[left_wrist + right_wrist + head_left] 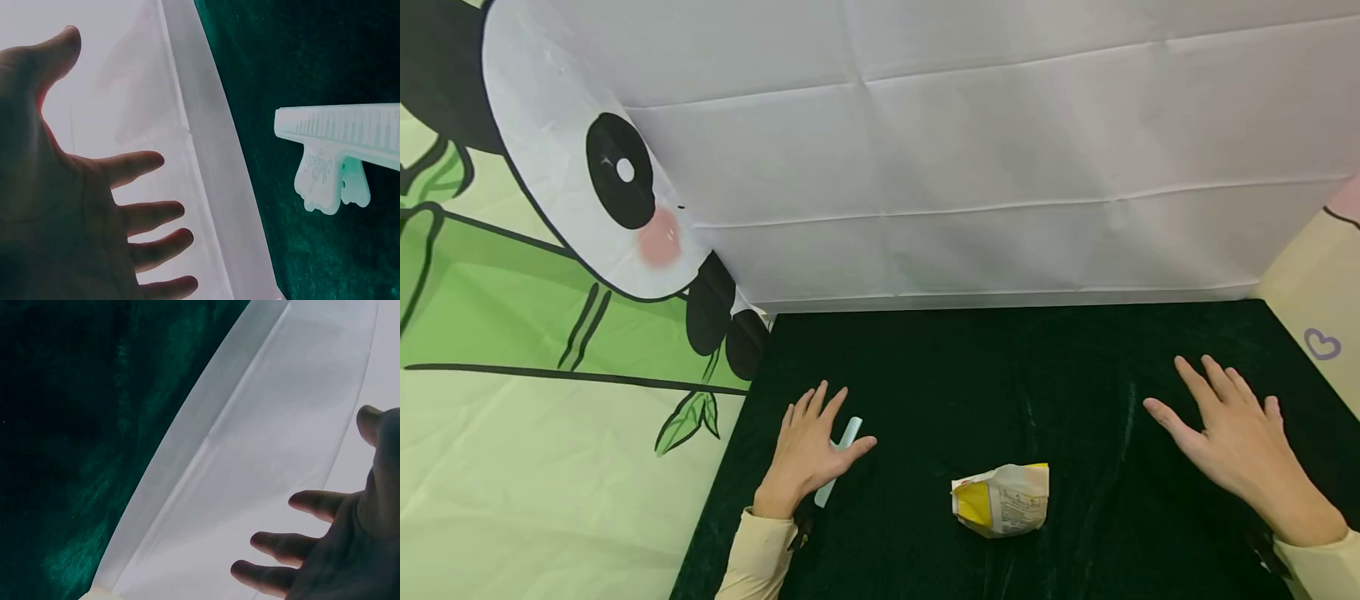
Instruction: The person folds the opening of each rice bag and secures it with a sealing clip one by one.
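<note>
My left hand (805, 454) is spread over the left side of the dark green cloth, holding nothing. Partly hidden beneath it lies a pale mint bag clip (850, 432), a long bar with two scalloped grip tabs. In the left wrist view the clip (344, 128) shows piano-key print, apart from the fingers (156, 215). Right of that hand sits a crumpled white-and-yellow paper-like packet (1009, 504) with small printing. Far to the right, my right hand (1243, 442) has its fingers spread and nothing in it. Only cloth and backdrop appear around it in the right wrist view.
The green cloth (925, 375) covers the table up to a white sheet (985, 150) hanging behind it. A panda-and-bamboo printed sheet (550, 325) hangs at the left. A cream sheet (1318, 292) with a heart borders the right edge.
</note>
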Tool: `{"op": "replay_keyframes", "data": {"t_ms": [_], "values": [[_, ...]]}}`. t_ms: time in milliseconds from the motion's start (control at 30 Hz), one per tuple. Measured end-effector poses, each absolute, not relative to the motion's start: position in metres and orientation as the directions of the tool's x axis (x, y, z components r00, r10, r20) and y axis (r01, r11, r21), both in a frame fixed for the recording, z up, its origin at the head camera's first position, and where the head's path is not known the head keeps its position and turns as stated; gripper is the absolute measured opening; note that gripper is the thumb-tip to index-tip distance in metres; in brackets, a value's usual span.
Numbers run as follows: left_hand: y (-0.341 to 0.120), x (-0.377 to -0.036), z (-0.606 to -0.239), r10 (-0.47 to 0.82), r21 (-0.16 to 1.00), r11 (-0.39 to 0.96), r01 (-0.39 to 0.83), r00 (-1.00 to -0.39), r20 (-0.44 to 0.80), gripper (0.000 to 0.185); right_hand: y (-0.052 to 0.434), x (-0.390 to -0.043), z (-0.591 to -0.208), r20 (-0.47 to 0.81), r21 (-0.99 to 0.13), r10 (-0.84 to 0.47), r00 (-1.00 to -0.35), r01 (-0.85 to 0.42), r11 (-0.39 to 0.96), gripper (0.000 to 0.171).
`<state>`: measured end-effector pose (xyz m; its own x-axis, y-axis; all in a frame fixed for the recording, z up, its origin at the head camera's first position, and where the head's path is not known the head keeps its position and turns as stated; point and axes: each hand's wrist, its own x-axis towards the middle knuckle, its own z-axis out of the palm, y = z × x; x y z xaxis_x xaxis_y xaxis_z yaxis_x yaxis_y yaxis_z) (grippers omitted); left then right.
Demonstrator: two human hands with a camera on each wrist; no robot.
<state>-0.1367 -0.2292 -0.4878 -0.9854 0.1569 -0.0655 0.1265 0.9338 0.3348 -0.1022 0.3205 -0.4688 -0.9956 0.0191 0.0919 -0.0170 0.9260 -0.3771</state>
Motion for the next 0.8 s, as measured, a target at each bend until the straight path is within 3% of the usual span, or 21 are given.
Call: {"op": "replay_keyframes", "data": {"t_ms": [800], "values": [[-0.244, -0.123, -0.484, 0.26, 0.421, 0.881, 0.214, -0.964, -0.054, 0.092, 0.298, -0.067, -0.461, 0.123, -0.395, -0.007, -0.992, -0.056, 0.917, 0.075]]}}
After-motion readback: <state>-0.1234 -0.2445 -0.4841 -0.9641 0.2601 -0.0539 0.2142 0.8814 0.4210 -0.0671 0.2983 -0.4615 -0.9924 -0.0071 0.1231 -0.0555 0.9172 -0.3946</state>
